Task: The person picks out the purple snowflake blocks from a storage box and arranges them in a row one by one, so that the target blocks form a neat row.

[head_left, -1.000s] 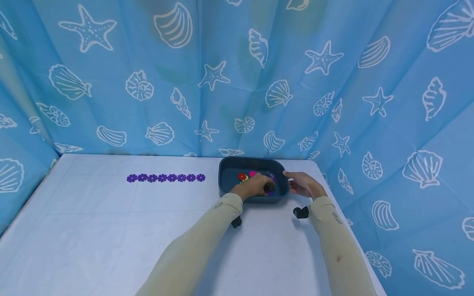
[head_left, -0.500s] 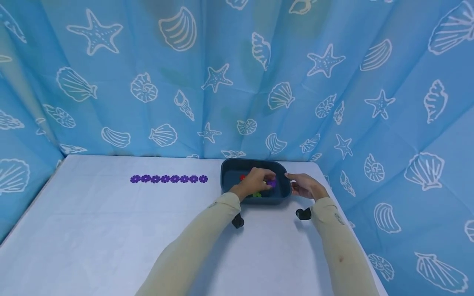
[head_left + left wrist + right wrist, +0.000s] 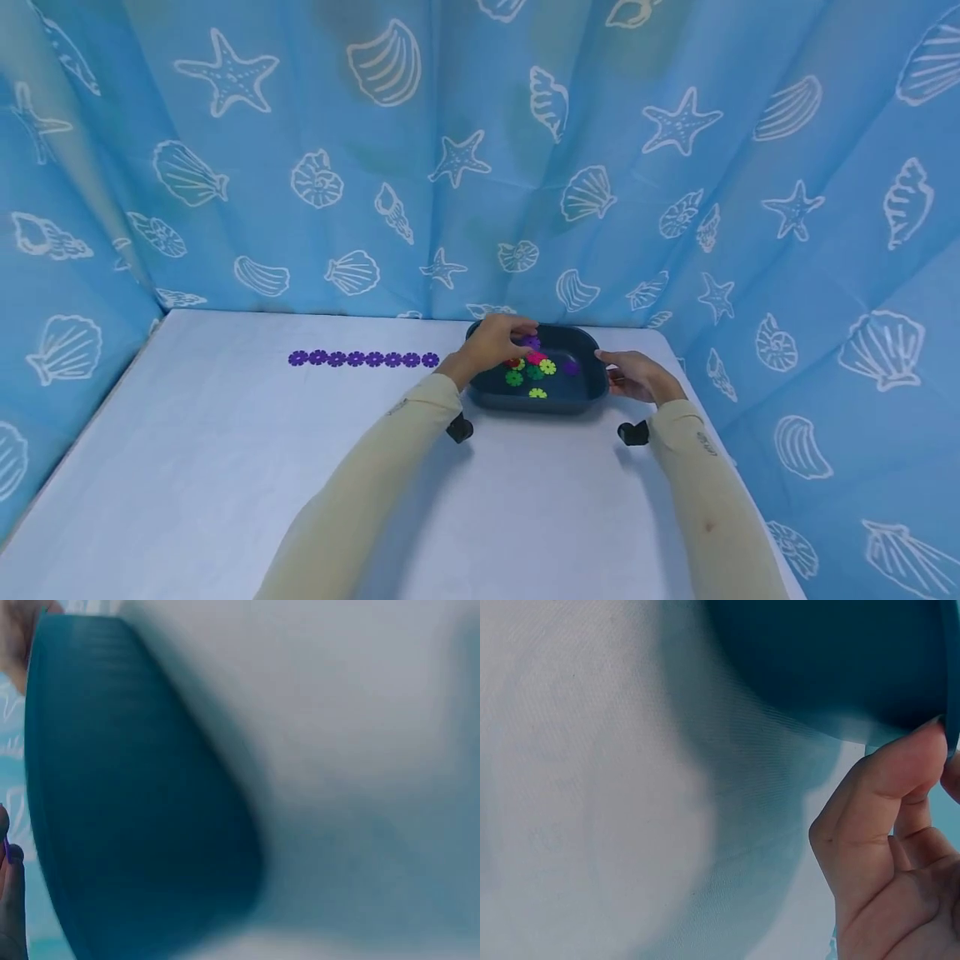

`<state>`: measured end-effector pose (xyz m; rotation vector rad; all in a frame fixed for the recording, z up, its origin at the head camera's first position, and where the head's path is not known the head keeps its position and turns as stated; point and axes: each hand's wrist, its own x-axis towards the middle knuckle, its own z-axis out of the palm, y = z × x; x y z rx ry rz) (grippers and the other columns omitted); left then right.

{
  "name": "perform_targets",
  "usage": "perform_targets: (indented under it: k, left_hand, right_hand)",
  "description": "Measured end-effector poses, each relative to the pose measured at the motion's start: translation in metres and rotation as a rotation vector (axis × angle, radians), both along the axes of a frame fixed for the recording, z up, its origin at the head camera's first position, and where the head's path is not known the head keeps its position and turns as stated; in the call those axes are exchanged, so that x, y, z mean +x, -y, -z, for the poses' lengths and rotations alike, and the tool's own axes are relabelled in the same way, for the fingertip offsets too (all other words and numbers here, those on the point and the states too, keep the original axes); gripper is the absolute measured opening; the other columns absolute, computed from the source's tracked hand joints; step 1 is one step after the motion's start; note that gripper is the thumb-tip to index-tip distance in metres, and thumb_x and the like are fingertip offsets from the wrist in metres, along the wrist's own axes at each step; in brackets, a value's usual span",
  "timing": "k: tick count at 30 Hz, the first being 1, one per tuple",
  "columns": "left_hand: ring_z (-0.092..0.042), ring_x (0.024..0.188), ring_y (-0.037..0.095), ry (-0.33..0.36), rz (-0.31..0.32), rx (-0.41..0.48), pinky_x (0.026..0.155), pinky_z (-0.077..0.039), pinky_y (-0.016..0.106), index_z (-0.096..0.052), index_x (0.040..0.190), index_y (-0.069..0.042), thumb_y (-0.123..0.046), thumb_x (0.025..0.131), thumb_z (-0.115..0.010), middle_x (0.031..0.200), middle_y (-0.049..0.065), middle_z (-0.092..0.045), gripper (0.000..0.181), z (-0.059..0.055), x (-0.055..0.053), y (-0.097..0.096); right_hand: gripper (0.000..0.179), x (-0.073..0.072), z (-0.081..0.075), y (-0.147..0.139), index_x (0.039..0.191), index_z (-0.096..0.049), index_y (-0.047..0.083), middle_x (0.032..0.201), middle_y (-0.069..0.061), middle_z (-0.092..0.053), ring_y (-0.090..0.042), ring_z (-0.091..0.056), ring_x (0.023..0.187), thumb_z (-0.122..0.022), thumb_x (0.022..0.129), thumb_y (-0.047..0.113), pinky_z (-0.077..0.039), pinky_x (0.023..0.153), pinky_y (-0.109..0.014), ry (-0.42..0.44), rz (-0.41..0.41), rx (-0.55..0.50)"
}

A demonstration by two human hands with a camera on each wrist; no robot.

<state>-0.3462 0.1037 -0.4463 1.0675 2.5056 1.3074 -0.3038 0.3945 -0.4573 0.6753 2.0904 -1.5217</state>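
Note:
A dark blue-green tray (image 3: 538,406) stands near the table's back edge. Several small flower-shaped discs lie in it: pink, red, yellow, green (image 3: 513,378) and purple (image 3: 572,367). My left hand (image 3: 487,343) is over the tray's left side. Between its thumb and fingertip it pinches a purple flower-shaped disc (image 3: 7,850), seen edge-on in the left wrist view. With thumb and fingers my right hand (image 3: 636,375) grips the tray's right rim, which the right wrist view shows close up. To the left, several purple flower-shaped discs (image 3: 356,359) form a straight row.
White cloth (image 3: 555,500) covers the table. Behind it and along the right side hangs a blue curtain (image 3: 465,208) with white shells and starfish. A black wrist device (image 3: 461,428) sits under the left sleeve, and another (image 3: 633,432) by the right sleeve.
My left hand has risen from inside the tray and shifted left with a purple disc, uncovering more coloured discs. My right hand stays on the rim. The head view has turned slightly left.

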Motion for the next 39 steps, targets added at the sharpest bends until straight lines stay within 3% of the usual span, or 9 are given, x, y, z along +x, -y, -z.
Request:
perform_targets:
  k: [5,13,20,30,39]
  left_hand:
    - [-0.064,0.11,0.017,-0.021,-0.053,0.025,0.094,-0.05,0.026,-0.062,0.13,-0.004,-0.01,0.087,-0.074,0.119,0.007,-0.068,0.045,-0.004,-0.005,0.03]
    - [-0.063,0.112,0.018,0.022,-0.238,0.07,0.093,-0.051,0.03,-0.062,0.13,-0.008,-0.012,0.087,-0.074,0.119,0.005,-0.068,0.045,0.004,-0.009,0.079]
    - [-0.063,0.113,0.022,0.029,-0.345,0.061,0.095,-0.05,0.034,-0.061,0.13,-0.006,-0.01,0.087,-0.074,0.121,0.009,-0.067,0.045,0.013,-0.011,0.132]
    - [-0.057,0.12,0.032,0.086,-0.537,-0.043,0.101,-0.045,0.044,-0.056,0.134,-0.002,-0.011,0.089,-0.072,0.124,0.015,-0.064,0.049,0.034,-0.004,0.222]
    - [-0.054,0.122,0.036,0.069,-0.684,-0.136,0.103,-0.042,0.049,-0.056,0.134,-0.002,-0.01,0.089,-0.071,0.123,0.018,-0.063,0.048,0.049,0.002,0.284]
  right_hand:
    - [0.058,0.0,-0.003,0.0,0.141,-0.035,0.003,0.095,-0.01,-0.052,-0.013,-0.056,0.07,-0.053,0.1,0.039,-0.056,0.066,-0.023,-0.005,-0.005,0.006]
    - [0.06,-0.002,-0.001,-0.002,0.142,-0.035,0.0,0.094,-0.01,-0.054,-0.013,-0.058,0.07,-0.052,0.1,0.04,-0.056,0.069,-0.023,0.012,-0.005,0.034]
    - [0.062,-0.002,-0.001,-0.003,0.143,-0.033,0.0,0.097,-0.012,-0.052,-0.014,-0.057,0.074,-0.052,0.1,0.04,-0.056,0.07,-0.023,-0.003,-0.015,0.019]
    - [0.061,-0.002,0.002,0.0,0.142,-0.032,0.0,0.095,-0.011,-0.051,-0.014,-0.056,0.071,-0.053,0.1,0.039,-0.055,0.068,-0.022,-0.009,-0.036,-0.016]
    - [0.061,-0.002,0.001,-0.002,0.141,-0.032,0.0,0.098,-0.013,-0.051,-0.016,-0.055,0.076,-0.054,0.1,0.039,-0.056,0.071,-0.025,-0.018,-0.039,-0.035]
